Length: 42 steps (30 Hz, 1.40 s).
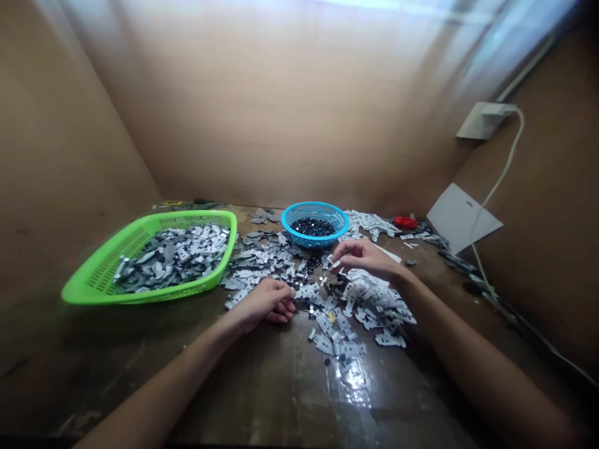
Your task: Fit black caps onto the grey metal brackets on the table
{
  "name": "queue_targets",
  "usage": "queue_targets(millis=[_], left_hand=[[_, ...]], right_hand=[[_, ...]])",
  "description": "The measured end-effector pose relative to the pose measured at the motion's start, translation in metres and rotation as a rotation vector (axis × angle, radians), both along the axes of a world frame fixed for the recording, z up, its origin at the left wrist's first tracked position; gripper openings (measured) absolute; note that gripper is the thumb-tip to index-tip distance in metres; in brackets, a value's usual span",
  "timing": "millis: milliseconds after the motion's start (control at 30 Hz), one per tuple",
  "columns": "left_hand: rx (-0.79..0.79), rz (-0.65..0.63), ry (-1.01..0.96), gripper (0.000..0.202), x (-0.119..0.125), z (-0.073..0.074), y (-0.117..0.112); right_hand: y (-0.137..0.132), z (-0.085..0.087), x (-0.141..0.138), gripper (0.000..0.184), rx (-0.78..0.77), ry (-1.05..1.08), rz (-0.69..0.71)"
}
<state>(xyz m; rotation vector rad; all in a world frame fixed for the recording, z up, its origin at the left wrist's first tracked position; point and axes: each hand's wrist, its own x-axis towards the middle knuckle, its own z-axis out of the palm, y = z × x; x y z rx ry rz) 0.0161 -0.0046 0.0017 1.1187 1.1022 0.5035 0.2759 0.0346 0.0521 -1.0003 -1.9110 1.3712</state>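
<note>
My left hand point(267, 302) rests on the dark wooden table point(262, 386) with its fingers curled under, at the near edge of a scattered pile of small grey-white metal pieces point(349, 308). What the fingers hold, if anything, is hidden. My right hand point(362, 255) hovers just above the pile, thumb and fingers pinched on a tiny piece too small to name. A small blue basket point(315, 216) of dark shiny bits stands right behind the right hand. A large green basket point(140, 293) full of grey metal pieces sits to the left.
Brown board walls close in the table at the back and both sides. A white cable point(496, 187) runs down the right wall from a white box point(484, 118). A red object point(405, 221) and a white sheet point(461, 218) lie at the back right.
</note>
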Motion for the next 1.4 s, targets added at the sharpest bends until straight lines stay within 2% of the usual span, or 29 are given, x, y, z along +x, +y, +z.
queue_targets(millis=[167, 267, 333, 500, 733, 900, 1400], left_hand=[[0.003, -0.015, -0.005, 0.026, 0.000, 0.000, 0.000], [0.001, -0.015, -0.003, 0.026, 0.000, -0.001, 0.000], [-0.002, -0.013, 0.002, 0.026, 0.000, -0.001, 0.000], [-0.007, -0.008, -0.002, 0.026, 0.000, -0.001, 0.000], [-0.004, -0.006, -0.004, 0.027, 0.000, -0.001, 0.000], [0.001, -0.014, -0.016, 0.026, -0.001, -0.002, 0.000], [-0.001, -0.010, -0.002, 0.028, 0.000, -0.001, 0.000]], right_hand=[[-0.003, -0.002, -0.011, 0.032, 0.266, -0.185, -0.253], [-0.003, 0.000, -0.011, 0.023, 0.344, -0.223, -0.303], [-0.003, 0.002, -0.011, 0.019, 0.302, -0.189, -0.270], [-0.007, -0.004, -0.021, 0.030, 0.027, -0.052, -0.213], [-0.013, -0.020, -0.035, 0.030, -0.096, -0.025, -0.180], [-0.015, -0.025, -0.040, 0.027, -0.143, 0.004, -0.171], [-0.015, -0.031, -0.043, 0.026, -0.144, -0.009, -0.163]])
